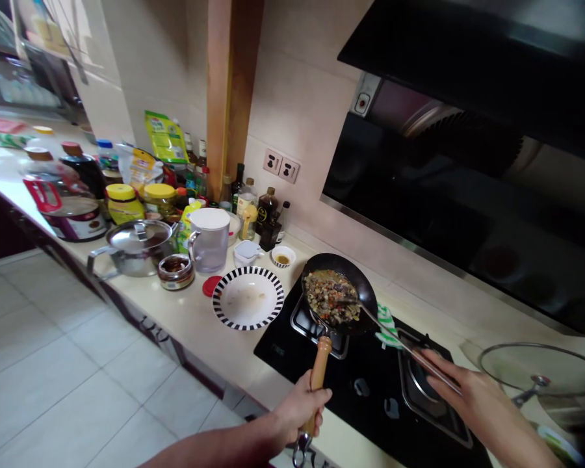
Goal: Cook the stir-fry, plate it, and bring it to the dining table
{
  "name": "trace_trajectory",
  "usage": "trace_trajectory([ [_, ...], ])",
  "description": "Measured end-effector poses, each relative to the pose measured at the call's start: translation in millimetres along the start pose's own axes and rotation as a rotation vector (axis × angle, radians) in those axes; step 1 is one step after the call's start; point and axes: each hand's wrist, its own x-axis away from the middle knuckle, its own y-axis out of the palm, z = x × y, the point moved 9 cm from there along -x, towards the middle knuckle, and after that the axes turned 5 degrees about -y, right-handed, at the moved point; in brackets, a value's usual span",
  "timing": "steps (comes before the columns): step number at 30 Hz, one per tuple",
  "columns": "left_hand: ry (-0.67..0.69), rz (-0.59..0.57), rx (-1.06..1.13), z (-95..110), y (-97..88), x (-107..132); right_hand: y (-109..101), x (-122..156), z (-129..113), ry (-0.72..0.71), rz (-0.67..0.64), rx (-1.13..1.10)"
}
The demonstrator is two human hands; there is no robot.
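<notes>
A black wok [358,281] full of chopped, browned food stands on the left burner of the black gas hob [370,380]. My left hand [299,406] is closed round the wok's wooden handle [319,363]. My right hand [461,383] grips the long metal handle of a spatula [387,331], whose blade end lies in the food. A green and white cloth [387,323] rests on the hob beside the wok.
A striped-rim white plate [247,298] sits left of the hob, with a small sauce bowl [283,256], a white jug [208,239], a lidded steel pot [136,246] and several jars and bottles behind. A glass lid [541,370] lies at right. A range hood [468,58] hangs overhead.
</notes>
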Motion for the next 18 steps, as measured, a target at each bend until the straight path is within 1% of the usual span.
trace_trajectory([
  [2,0.012,0.000,0.001,1.0,0.1,0.3,1.5,-17.2,-15.6,0.037,-0.033,0.036],
  [5,0.017,0.000,0.003,0.4,0.4,-0.2,14.0,-50.0,-50.9,0.104,-0.051,0.122],
  [7,0.015,0.007,-0.003,0.1,0.3,-0.4,25.9,-68.5,-72.4,0.092,-0.049,0.161],
  [9,0.020,0.018,-0.015,1.0,-0.3,-0.4,36.5,-79.0,-86.4,0.031,-0.052,0.209],
  [11,0.022,0.025,-0.015,1.4,-0.9,-0.7,43.6,-81.2,-90.9,-0.042,-0.072,0.280],
  [14,0.014,0.023,0.012,-0.3,-1.6,-1.9,47.0,-78.0,-82.5,-0.099,-0.116,0.351],
  [16,0.019,0.018,0.024,-0.5,-1.6,-2.6,45.9,-79.2,-73.0,-0.076,-0.117,0.332],
  [18,0.020,0.016,0.021,-0.2,-1.6,-3.0,46.4,-85.0,-66.6,-0.023,-0.090,0.286],
])
